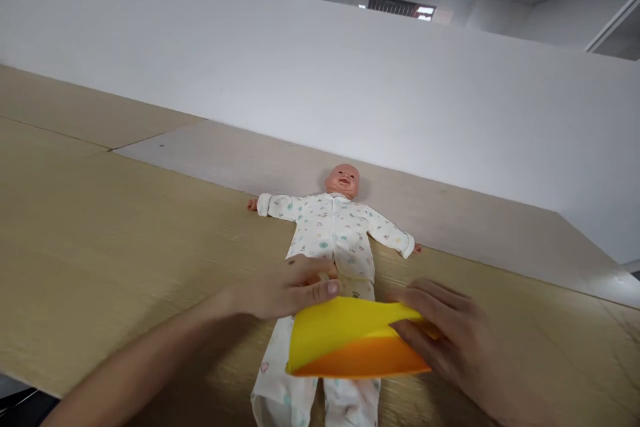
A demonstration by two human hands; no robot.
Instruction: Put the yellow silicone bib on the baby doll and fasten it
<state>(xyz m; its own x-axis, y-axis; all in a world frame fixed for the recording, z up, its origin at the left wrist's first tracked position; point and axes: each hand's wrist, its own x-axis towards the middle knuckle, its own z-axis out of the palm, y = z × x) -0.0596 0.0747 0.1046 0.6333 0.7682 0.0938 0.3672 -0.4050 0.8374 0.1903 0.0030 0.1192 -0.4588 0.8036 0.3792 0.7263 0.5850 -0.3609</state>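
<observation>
Low in the frame, my left hand (285, 288) and right hand (445, 333) pinch the yellow cloth (345, 337) over the doll (333, 240).

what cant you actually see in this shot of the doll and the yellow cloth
- Doll, head view: its hips and upper legs lie under the yellow cloth; its feet are cut off by the bottom edge.
- Right hand: some fingertips are tucked behind the cloth's fold, so the grip is unclear.
- Left hand: it covers the doll's waist, and what the fingers press there is hidden.
</observation>
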